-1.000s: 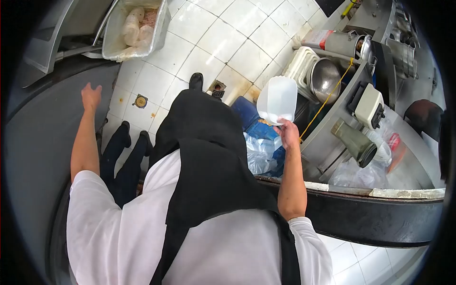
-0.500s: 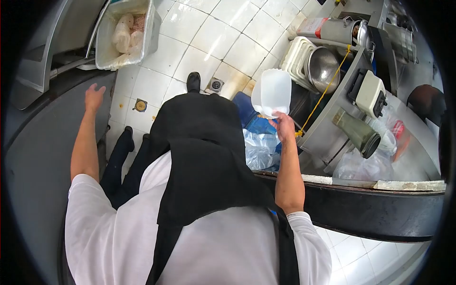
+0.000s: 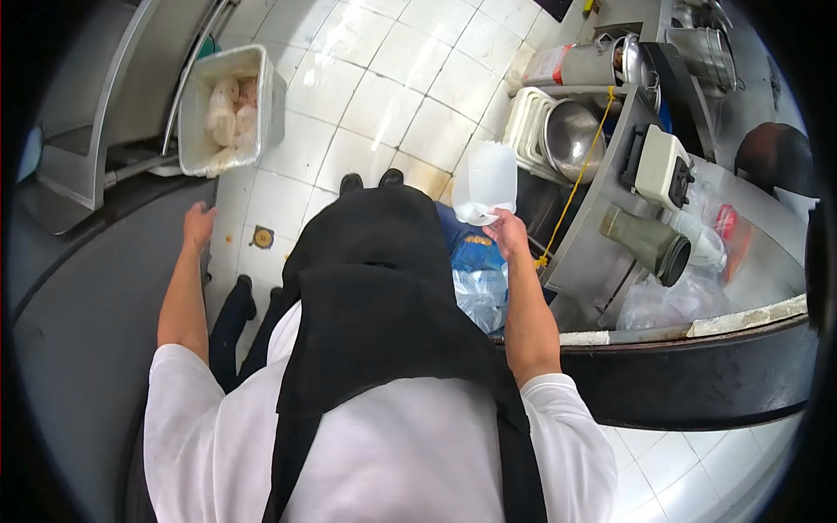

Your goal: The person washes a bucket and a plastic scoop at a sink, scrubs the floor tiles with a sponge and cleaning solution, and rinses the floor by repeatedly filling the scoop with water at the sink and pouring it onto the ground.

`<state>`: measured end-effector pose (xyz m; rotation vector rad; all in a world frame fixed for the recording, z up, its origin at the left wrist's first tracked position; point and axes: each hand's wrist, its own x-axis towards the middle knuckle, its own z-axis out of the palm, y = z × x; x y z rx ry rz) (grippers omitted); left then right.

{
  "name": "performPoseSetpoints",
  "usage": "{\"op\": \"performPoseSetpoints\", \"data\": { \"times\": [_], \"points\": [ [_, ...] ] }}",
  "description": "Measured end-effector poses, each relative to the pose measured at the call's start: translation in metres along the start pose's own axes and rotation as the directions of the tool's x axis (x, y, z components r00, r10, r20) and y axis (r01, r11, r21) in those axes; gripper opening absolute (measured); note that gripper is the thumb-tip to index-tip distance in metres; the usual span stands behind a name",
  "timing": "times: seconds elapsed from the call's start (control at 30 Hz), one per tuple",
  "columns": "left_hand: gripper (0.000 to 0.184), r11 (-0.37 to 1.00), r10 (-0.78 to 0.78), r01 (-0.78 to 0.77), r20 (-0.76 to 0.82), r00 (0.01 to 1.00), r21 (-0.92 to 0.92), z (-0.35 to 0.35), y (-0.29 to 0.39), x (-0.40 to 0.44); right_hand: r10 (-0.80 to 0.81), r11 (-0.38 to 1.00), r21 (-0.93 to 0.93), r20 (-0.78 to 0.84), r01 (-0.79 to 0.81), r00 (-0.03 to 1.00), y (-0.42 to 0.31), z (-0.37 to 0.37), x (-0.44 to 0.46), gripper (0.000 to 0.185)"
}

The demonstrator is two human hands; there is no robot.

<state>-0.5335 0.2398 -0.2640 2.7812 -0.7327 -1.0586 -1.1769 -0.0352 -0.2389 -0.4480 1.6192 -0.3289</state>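
Observation:
In my right hand [image 3: 508, 234] is a translucent white plastic jug [image 3: 488, 179] with its end cut open and a jagged rim. My fingers grip it at its near end, over blue and clear plastic bags [image 3: 479, 292]. My left hand [image 3: 200, 225] hangs with nothing in it, fingers partly apart, above the edge of a dark grey surface [image 3: 96, 288]. Beyond that hand stands a white plastic tub [image 3: 272, 122] with pale, bagged contents inside.
On the right are stacked white trays [image 3: 528, 131], a steel bowl [image 3: 571, 139], a yellow cord [image 3: 575, 200], a greenish clear container [image 3: 645, 242] and a cream-coloured appliance [image 3: 664, 170]. Dark-trousered legs [image 3: 231, 327] show at left on the white tiled floor [image 3: 384, 96].
The view has shifted as my body moves forward; both my shoes now show. The cut jug stays in my right hand, slightly lower in view. My left hand appears further right and lower.

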Motion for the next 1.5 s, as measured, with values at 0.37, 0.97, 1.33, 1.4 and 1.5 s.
{"op": "performPoseSetpoints", "data": {
  "times": [0.37, 0.97, 1.33, 1.4, 1.5],
  "points": [
    [0.042, 0.992, -0.067, 0.060, -0.059, 0.996, -0.106, -0.035, 0.098, 0.036, -0.018, 0.899, -0.437, 0.058, 0.042, 0.998, -0.079, 0.067, 0.120, 0.031],
    [0.030, 0.697, -0.523, 0.380, -0.069, 0.849, -0.608, -0.023, 0.065, 0.005, 0.030, 0.375, -0.559, 0.805, 0.740, 0.593, -0.430, 0.436, 0.137, 0.049],
    [0.031, 0.837, -0.267, -0.209, -0.710, 0.652, -0.506, -0.295, 0.219, 0.228, -0.047, 0.363, -0.440, 0.872, 0.822, 0.487, -0.631, 0.665, -0.017, 0.051],
    [0.031, 0.808, -0.197, -0.308, -0.724, 0.661, -0.502, -0.330, 0.246, 0.277, -0.070, 0.239, -0.421, 0.892, 0.875, 0.448, -0.655, 0.701, -0.029, 0.046],
    [0.032, 0.833, -0.169, -0.280, -0.702, 0.692, -0.477, -0.367, 0.282, 0.329, -0.061, 0.006, -0.424, 0.904, 0.906, 0.424, -0.684, 0.754, -0.038, 0.052]
  ]
}}
